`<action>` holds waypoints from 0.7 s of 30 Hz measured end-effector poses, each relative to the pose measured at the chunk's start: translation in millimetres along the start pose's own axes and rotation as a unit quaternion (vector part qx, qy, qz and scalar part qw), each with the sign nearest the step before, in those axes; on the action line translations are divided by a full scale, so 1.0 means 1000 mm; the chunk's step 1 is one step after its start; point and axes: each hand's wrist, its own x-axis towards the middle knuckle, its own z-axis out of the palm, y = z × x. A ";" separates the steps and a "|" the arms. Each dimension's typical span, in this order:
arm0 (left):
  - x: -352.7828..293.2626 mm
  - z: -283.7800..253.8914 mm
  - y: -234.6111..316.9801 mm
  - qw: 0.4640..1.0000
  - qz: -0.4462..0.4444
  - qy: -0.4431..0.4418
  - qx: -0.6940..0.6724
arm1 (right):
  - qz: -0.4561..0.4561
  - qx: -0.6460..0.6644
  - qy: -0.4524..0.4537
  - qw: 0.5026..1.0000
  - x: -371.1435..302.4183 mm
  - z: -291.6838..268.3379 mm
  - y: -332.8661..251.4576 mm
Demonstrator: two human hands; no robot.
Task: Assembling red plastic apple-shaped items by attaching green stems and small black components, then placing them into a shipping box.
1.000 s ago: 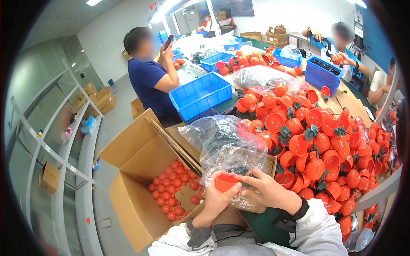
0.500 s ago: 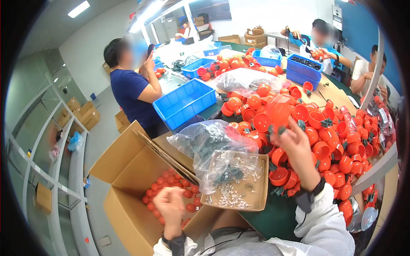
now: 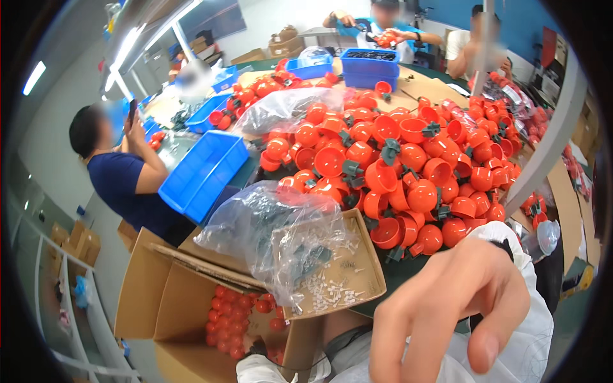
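My right hand looms large close to the camera, over my lap. Its fingers are bent and apart, with nothing between them. At the mouth of the cardboard box, my left hand reaches down among round red pieces; its fingers are hidden. Beyond my right hand a big heap of glossy red cups with dark green clips covers the table. Beside the box, a shallow cardboard tray holds small white screw-like pieces, partly under a clear plastic bag.
An unfilled blue bin stands at the table's left edge, beside a person in dark blue holding a phone. Across the table, a person handles red parts behind a blue bin of black pieces. A metal post rises on the right.
My right hand has come back from the red cups toward the camera, with no cup in it now. My left hand has gone lower into the box. The view has swung right.
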 end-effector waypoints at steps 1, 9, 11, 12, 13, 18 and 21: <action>0.006 0.006 0.015 1.000 0.000 -0.005 0.002 | -0.127 -0.030 0.049 0.990 0.002 0.010 0.009; 0.007 0.007 0.046 0.996 -0.085 0.029 -0.002 | 0.019 0.048 -0.061 0.997 0.003 -0.019 -0.008; -0.002 -0.007 0.031 0.990 -0.125 0.060 -0.012 | 0.181 0.013 -0.123 0.976 0.014 -0.033 -0.030; -0.008 -0.016 0.019 0.986 -0.149 0.076 -0.019 | 0.185 0.029 -0.134 0.973 0.018 -0.035 -0.019; -0.007 -0.015 0.021 0.984 -0.158 0.079 -0.019 | 0.175 0.039 -0.109 0.978 0.017 -0.032 -0.018; 0.003 -0.010 0.035 0.974 -0.199 0.100 -0.027 | 0.010 0.142 -0.016 0.990 0.009 -0.016 0.018; -0.013 -0.026 0.009 0.956 -0.254 0.143 -0.046 | 0.173 0.091 -0.106 0.975 0.020 -0.035 -0.007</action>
